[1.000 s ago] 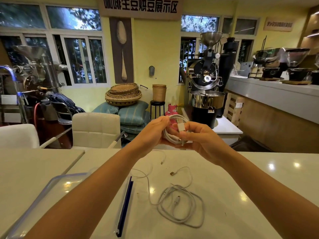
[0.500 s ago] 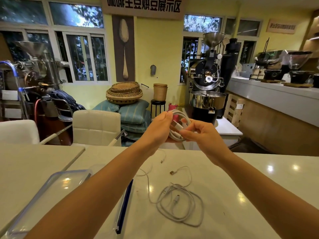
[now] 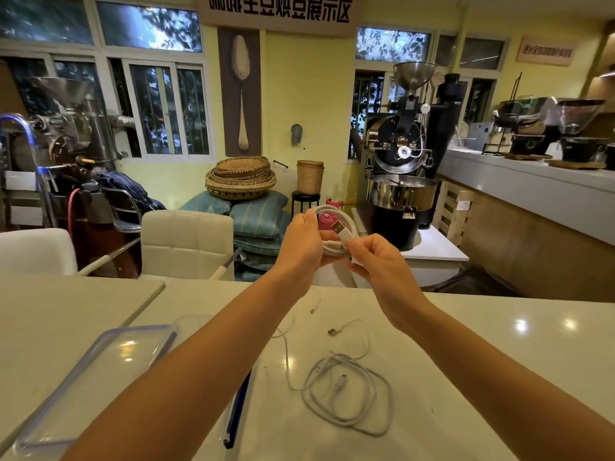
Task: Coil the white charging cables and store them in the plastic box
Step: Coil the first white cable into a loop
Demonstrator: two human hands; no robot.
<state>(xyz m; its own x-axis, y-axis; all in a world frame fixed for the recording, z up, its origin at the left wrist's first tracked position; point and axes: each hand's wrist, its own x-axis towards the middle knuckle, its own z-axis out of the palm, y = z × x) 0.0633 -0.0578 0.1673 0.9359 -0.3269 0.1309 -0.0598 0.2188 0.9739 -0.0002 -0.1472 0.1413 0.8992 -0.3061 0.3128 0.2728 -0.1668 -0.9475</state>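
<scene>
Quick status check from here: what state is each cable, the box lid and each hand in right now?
Coiled cable: wound into a loop, held in the air above the table, USB plug end free on top.
Left hand: closed around the coil's left side.
Right hand: pinching the cable near the plug.
Loose cables: lying on the table, tangled, not coiled.
Box lid: lying flat on the table, off the box.

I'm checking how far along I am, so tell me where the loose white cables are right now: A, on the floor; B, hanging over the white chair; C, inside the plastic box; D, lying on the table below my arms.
D: the loose white cables lie in a heap on the table, below the left hand and right hand, which hold up a coiled cable.
</scene>
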